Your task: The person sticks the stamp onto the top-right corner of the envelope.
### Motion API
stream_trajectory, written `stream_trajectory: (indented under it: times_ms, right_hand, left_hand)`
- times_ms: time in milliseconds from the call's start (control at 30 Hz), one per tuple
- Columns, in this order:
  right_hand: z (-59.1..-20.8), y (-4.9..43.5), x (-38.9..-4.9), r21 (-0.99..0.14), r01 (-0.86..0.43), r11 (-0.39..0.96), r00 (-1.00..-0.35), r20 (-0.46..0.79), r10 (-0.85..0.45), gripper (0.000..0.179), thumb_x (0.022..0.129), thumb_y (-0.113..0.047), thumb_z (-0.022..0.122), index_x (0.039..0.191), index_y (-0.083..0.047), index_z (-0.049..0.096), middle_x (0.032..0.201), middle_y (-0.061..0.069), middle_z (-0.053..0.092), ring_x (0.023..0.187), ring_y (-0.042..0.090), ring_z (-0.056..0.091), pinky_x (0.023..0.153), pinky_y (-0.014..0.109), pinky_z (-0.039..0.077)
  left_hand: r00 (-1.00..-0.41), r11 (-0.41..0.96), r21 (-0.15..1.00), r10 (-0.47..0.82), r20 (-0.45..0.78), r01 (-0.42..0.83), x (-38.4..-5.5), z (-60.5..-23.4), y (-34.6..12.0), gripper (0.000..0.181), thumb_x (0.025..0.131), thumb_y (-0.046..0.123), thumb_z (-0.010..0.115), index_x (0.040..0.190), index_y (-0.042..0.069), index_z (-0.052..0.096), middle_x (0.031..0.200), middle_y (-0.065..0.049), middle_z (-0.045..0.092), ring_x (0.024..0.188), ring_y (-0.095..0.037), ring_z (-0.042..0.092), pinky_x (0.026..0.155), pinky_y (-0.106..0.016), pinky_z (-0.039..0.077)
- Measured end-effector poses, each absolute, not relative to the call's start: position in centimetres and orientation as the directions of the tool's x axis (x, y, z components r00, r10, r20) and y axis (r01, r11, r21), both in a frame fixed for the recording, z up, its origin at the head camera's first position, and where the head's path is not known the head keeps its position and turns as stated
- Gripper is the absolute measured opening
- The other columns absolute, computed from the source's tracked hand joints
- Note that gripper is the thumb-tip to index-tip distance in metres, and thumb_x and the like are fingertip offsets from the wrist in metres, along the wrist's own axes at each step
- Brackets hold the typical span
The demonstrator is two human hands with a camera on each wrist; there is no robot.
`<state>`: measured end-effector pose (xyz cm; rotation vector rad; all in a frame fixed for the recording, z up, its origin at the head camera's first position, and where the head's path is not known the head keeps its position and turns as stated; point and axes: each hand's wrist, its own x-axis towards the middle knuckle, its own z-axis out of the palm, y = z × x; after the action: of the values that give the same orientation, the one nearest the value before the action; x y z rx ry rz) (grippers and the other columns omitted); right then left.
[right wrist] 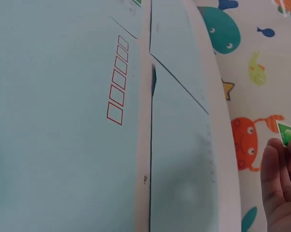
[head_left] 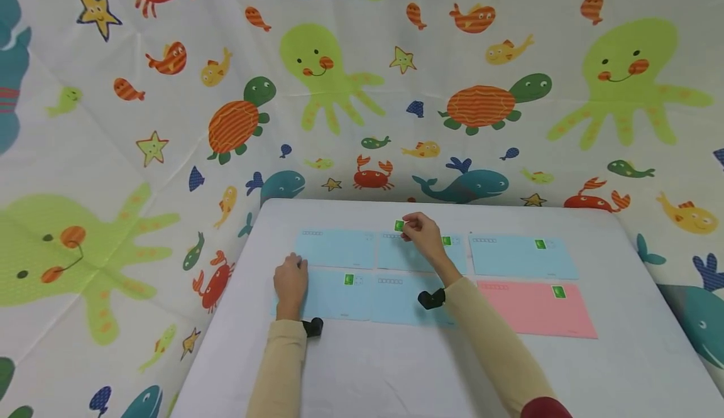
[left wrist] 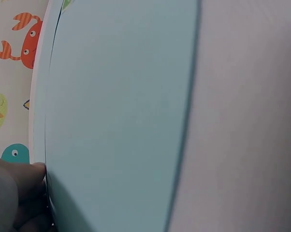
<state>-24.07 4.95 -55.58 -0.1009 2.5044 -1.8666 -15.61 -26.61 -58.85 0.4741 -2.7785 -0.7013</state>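
Observation:
My right hand (head_left: 425, 237) pinches a small green postage stamp (head_left: 399, 225) between thumb and fingertips, raised over the upper middle blue envelope (head_left: 413, 258). In the right wrist view the stamp (right wrist: 287, 134) stands out from the fingertips. My left hand (head_left: 291, 285) rests at the left side of the lower left blue envelope (head_left: 334, 302), its fingertips right at the envelope's upper edge in the left wrist view. The upper left blue envelope (head_left: 334, 249) shows no green stamp. My right forearm covers part of the lower middle blue envelope (head_left: 396, 305).
Two rows of envelopes lie on the white table (head_left: 362, 374). An upper right blue envelope (head_left: 509, 261) and a pink envelope (head_left: 537, 314) each bear a green stamp. Behind the table hangs a sea-animal cloth (head_left: 351, 22).

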Motion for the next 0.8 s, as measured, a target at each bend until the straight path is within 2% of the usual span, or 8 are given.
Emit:
stream_trajectory:
  times_ms: [133,333,433,633,800]
  right_hand:
    - [-56.2,3.6,-24.2,-0.953,-0.049,0.299,-0.997,0.026,-0.079,0.024,0.097,-0.01,0.061,0.12,-0.003,0.065,0.095,0.016,0.069,0.076,0.016,0.07,0.076,0.027,0.061]
    - [-56.4,1.5,-24.2,-0.952,-0.042,0.303,-0.994,0.008,-0.113,0.028,0.097,-0.009,0.058,0.123,0.0,0.059,0.095,0.018,0.068,0.079,0.026,0.073,0.074,0.032,0.062]
    - [-56.7,0.6,-24.4,-0.945,-0.046,0.324,-0.991,0.001,-0.135,0.024,0.097,-0.008,0.057,0.12,0.0,0.058,0.095,0.019,0.069,0.079,0.029,0.073,0.072,0.031,0.061]
    - [-57.2,-1.0,-24.5,-0.922,-0.067,0.381,-0.987,0.004,-0.163,0.012,0.095,-0.006,0.059,0.104,-0.001,0.065,0.088,0.014,0.071,0.072,0.021,0.07,0.066,0.027,0.058]
    - [-57.7,-2.5,-24.6,-0.904,-0.07,0.421,-0.986,-0.001,-0.167,0.013,0.095,-0.006,0.059,0.103,0.0,0.068,0.085,0.012,0.07,0.068,0.016,0.068,0.063,0.025,0.055]
  left_hand:
    - [-0.912,0.831,0.495,-0.375,0.164,-0.253,-15.5,-58.8,-26.7,0.028,0.099,0.012,0.061,0.115,-0.01,0.068,0.111,-0.029,0.069,0.102,-0.048,0.068,0.088,-0.055,0.057]
    - [-0.899,0.824,0.5,-0.399,0.179,-0.266,-15.5,-59.0,-26.9,0.024,0.098,0.011,0.062,0.11,-0.009,0.07,0.103,-0.027,0.07,0.096,-0.046,0.07,0.083,-0.055,0.058]
    - [-0.899,0.823,0.502,-0.399,0.178,-0.266,-15.5,-59.1,-26.7,0.024,0.097,0.01,0.062,0.11,-0.009,0.07,0.104,-0.027,0.07,0.096,-0.046,0.07,0.083,-0.055,0.058]
    - [-0.903,0.825,0.498,-0.393,0.172,-0.265,-15.8,-59.2,-26.4,0.026,0.098,0.012,0.062,0.114,-0.008,0.07,0.116,-0.026,0.07,0.104,-0.045,0.069,0.088,-0.054,0.058]
    - [-0.895,0.819,0.503,-0.41,0.178,-0.275,-15.8,-59.1,-26.3,0.026,0.098,0.011,0.062,0.114,-0.008,0.07,0.112,-0.026,0.071,0.103,-0.044,0.069,0.088,-0.053,0.058]
